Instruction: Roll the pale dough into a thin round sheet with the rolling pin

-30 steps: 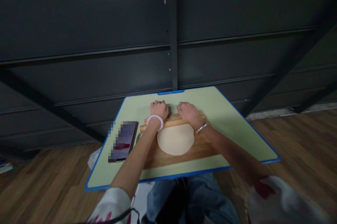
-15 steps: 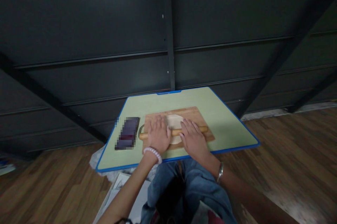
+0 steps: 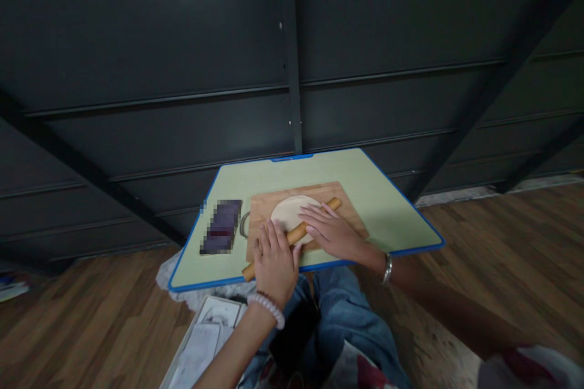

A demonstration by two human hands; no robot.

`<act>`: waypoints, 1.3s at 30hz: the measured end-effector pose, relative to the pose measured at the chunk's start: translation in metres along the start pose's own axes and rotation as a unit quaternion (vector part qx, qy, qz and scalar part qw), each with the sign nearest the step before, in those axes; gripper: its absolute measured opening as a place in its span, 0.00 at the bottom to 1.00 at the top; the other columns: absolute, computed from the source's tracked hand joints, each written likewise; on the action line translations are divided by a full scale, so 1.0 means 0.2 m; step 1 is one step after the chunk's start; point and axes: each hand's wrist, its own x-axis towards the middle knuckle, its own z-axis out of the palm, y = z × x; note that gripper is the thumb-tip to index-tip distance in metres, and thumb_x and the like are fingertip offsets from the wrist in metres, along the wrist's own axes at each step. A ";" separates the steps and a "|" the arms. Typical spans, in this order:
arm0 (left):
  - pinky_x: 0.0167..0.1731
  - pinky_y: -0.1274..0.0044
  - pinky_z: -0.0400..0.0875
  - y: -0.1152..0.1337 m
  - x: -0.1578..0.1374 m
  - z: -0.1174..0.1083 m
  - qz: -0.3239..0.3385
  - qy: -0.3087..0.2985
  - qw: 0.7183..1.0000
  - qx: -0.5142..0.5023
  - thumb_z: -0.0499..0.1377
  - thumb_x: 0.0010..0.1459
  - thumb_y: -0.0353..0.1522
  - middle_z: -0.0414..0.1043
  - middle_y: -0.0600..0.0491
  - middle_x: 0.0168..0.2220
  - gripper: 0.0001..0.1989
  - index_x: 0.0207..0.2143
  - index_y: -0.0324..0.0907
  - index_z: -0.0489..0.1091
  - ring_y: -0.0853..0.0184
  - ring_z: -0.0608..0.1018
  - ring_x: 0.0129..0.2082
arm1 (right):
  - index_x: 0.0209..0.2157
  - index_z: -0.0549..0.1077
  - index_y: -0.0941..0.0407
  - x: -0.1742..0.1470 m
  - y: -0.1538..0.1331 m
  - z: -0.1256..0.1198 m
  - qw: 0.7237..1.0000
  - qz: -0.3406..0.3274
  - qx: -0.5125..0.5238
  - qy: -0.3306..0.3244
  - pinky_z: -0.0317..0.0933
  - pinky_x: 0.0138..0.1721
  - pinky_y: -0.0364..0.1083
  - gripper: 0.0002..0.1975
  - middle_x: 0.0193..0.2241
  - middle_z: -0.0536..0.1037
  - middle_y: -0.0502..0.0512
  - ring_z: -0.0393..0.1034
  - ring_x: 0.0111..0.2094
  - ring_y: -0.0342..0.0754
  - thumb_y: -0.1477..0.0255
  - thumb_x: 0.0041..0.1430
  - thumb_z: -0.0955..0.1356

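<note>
A wooden rolling pin [image 3: 298, 233] lies slantwise across a thin round of dough [image 3: 292, 209], its right end farther from me. The dough rests on a wooden cutting board [image 3: 353, 224] with a metal ring handle [image 3: 244, 226] at its left. My left hand [image 3: 276, 258] lies over the pin's near-left part, fingers stretched forward and palm down. Across the far-right part rests my right hand [image 3: 331, 232], also flat, its fingers extended toward the dough. Neither hand is wrapped round the pin. Part of the dough's near side is hidden under the pin and hands.
The board sits on a small pale-green table [image 3: 387, 212] with a blue edge. A blurred-out phone-like dark object [image 3: 222, 227] lies left of the board. Below left is a white box [image 3: 201, 340] with papers or packaging. A dark panelled wall [image 3: 205, 133] stands behind the table.
The rolling pin has turned from nearly level to slanted, left end nearer me. My left hand has come back toward me; my right hand has moved slightly forward. More of the dough shows.
</note>
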 end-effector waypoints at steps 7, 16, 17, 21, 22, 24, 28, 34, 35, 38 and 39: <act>0.56 0.60 0.59 -0.11 0.13 0.04 0.002 0.016 0.999 0.028 0.41 0.65 0.39 0.59 0.29 0.59 0.31 0.58 0.21 0.58 0.48 0.64 0.59 | 0.58 0.64 0.63 0.27 0.03 0.08 0.998 -0.064 -0.024 -0.007 0.46 0.63 0.50 0.23 0.60 0.64 0.59 0.50 0.63 0.47 0.69 0.67 0.54; 0.58 0.58 0.55 -0.26 0.29 0.10 0.002 0.034 0.999 0.015 0.38 0.64 0.45 0.58 0.27 0.59 0.38 0.60 0.18 0.53 0.49 0.63 0.60 | 0.60 0.61 0.59 0.55 0.10 0.21 0.995 -0.083 -0.055 -0.030 0.46 0.62 0.52 0.23 0.59 0.66 0.56 0.52 0.63 0.47 0.69 0.68 0.53; 0.58 0.58 0.55 -0.28 0.30 0.11 0.002 0.030 0.999 0.012 0.38 0.64 0.45 0.58 0.27 0.59 0.38 0.60 0.18 0.53 0.50 0.63 0.60 | 0.60 0.61 0.58 0.57 0.10 0.21 0.994 -0.083 -0.052 -0.039 0.45 0.62 0.53 0.23 0.59 0.65 0.56 0.51 0.63 0.47 0.69 0.68 0.53; 0.59 0.59 0.54 -0.32 0.35 0.12 0.007 0.019 1.000 0.002 0.37 0.64 0.45 0.58 0.29 0.59 0.37 0.59 0.19 0.55 0.51 0.62 0.61 | 0.59 0.62 0.56 0.71 0.10 0.22 0.992 -0.058 -0.025 -0.107 0.44 0.62 0.56 0.23 0.60 0.63 0.53 0.49 0.64 0.49 0.68 0.68 0.52; 0.59 0.60 0.54 -0.34 0.37 0.12 0.010 0.020 1.000 0.001 0.37 0.64 0.45 0.58 0.30 0.59 0.36 0.59 0.20 0.55 0.51 0.62 0.61 | 0.60 0.62 0.55 0.74 0.10 0.22 0.991 -0.051 -0.015 -0.124 0.44 0.62 0.57 0.23 0.61 0.63 0.53 0.48 0.64 0.49 0.67 0.68 0.52; 0.60 0.60 0.53 -0.36 0.39 0.12 0.012 0.018 1.000 -0.001 0.37 0.65 0.43 0.58 0.31 0.60 0.35 0.59 0.21 0.56 0.52 0.61 0.61 | 0.59 0.61 0.55 0.81 0.10 0.24 0.988 -0.042 0.002 -0.146 0.44 0.62 0.59 0.23 0.62 0.61 0.53 0.47 0.64 0.50 0.67 0.68 0.52; 0.60 0.60 0.53 -0.40 0.43 0.12 -0.006 -0.003 1.000 0.001 0.38 0.65 0.39 0.60 0.33 0.59 0.31 0.59 0.22 0.57 0.53 0.62 0.61 | 0.57 0.63 0.58 0.91 0.11 0.28 0.990 -0.049 0.015 -0.130 0.47 0.61 0.56 0.23 0.61 0.63 0.57 0.49 0.64 0.51 0.66 0.69 0.51; 0.61 0.60 0.52 -0.42 0.46 0.10 -0.017 -0.046 0.999 0.010 0.39 0.64 0.37 0.60 0.35 0.60 0.29 0.58 0.26 0.60 0.53 0.62 0.61 | 0.51 0.68 0.59 0.99 0.11 0.33 0.995 -0.019 0.004 -0.102 0.51 0.58 0.52 0.21 0.56 0.69 0.61 0.58 0.60 0.50 0.66 0.69 0.52; 0.61 0.60 0.51 -0.42 0.46 0.10 -0.025 -0.054 0.998 0.012 0.39 0.64 0.36 0.60 0.35 0.60 0.28 0.58 0.26 0.60 0.53 0.61 0.62 | 0.51 0.68 0.58 1.00 0.11 0.33 0.995 -0.007 0.001 -0.097 0.52 0.58 0.52 0.21 0.55 0.69 0.61 0.59 0.59 0.50 0.66 0.69 0.52; 0.61 0.61 0.52 -0.41 0.45 0.09 -0.054 -0.082 0.995 0.010 0.38 0.64 0.35 0.60 0.35 0.60 0.28 0.57 0.25 0.61 0.54 0.60 0.62 | 0.50 0.68 0.58 0.98 0.08 0.31 0.996 0.014 -0.009 -0.089 0.54 0.56 0.53 0.21 0.54 0.70 0.62 0.61 0.57 0.50 0.65 0.69 0.51; 0.60 0.61 0.53 -0.40 0.44 0.10 -0.060 -0.092 0.994 0.006 0.38 0.64 0.35 0.60 0.35 0.60 0.27 0.57 0.26 0.61 0.54 0.60 0.62 | 0.51 0.68 0.58 0.96 0.07 0.29 0.995 0.018 -0.013 -0.093 0.53 0.56 0.54 0.21 0.54 0.70 0.62 0.60 0.58 0.51 0.65 0.69 0.51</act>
